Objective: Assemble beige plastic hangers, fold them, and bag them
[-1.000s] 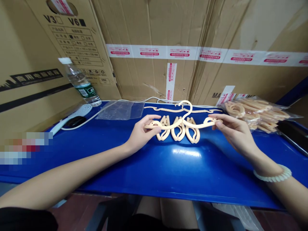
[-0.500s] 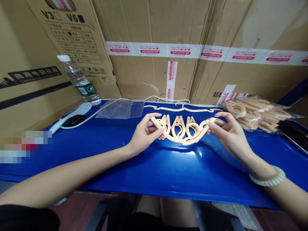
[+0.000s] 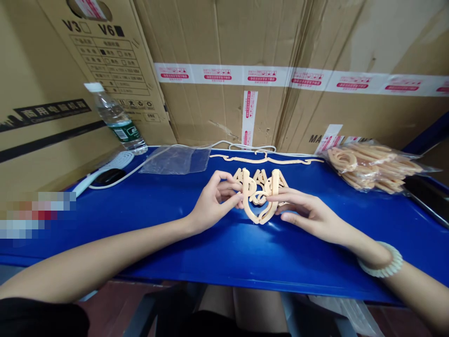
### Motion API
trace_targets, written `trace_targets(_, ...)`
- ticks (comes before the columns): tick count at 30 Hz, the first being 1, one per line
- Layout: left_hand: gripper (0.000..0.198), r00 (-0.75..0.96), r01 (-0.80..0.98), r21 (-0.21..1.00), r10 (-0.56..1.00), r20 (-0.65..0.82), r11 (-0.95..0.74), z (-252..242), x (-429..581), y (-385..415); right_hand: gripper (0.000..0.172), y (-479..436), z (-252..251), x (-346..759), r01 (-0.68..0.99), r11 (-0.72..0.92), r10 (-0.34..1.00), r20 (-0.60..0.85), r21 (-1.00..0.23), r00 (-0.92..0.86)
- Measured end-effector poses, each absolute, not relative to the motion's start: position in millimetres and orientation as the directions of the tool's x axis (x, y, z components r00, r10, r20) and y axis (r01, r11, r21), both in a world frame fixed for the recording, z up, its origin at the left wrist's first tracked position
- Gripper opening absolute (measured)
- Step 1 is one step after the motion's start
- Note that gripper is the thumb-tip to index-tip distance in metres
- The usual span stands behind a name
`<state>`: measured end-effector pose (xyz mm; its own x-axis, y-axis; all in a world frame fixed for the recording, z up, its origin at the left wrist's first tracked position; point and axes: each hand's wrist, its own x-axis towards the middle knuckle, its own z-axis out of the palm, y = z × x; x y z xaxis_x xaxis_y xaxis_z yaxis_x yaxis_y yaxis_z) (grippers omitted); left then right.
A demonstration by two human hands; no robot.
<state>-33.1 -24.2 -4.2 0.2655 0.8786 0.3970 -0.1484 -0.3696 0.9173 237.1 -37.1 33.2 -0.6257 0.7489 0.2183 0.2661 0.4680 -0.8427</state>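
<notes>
Between my hands, above the blue tabletop, is a cream plastic folding hanger [image 3: 259,219], its two arms folded up into a narrow U with a round hook in the middle. My left hand [image 3: 214,201] pinches the left arm between thumb and fingers. My right hand [image 3: 308,213] holds the right arm with its fingertips, index finger across the front, thumb lower down. Partly hidden behind this hanger, more folded hangers [image 3: 237,175] lie in a row. Farther back, an unfolded hanger [image 3: 242,159] lies stretched out flat.
A clear bag of cream hangers [image 3: 375,164] lies at the right, beside a dark flat object [image 3: 430,196]. At the left are a water bottle [image 3: 122,126], a pale hairbrush [image 3: 105,168], a black oval object [image 3: 110,176] and a plastic bag [image 3: 175,159]. Cardboard boxes [image 3: 217,107] wall the back.
The held hanger's arms have swung inward and up, from a wide curve to a narrow U. My right hand has moved left and slightly down, closer to my left hand.
</notes>
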Motion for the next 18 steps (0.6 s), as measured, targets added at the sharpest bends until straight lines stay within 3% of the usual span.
trace_targets(5, 0.015, 0.316, -0.014, 0.890, 0.842, 0.437, -0.456, -4.1, -35.2, -25.7, 0.042, -36.8, 31.7, 238.8, 0.282, 0.456, 0.769, 0.214, -0.844, -0.603)
trace_targets(18, 0.039, 0.507, -0.077, 0.845, 0.709, 0.490, -0.529, -4.2, -38.6, -25.3, 0.046, -37.6, 32.0, 242.9, 0.368, 0.473, 0.824, 0.254, -0.801, -0.507)
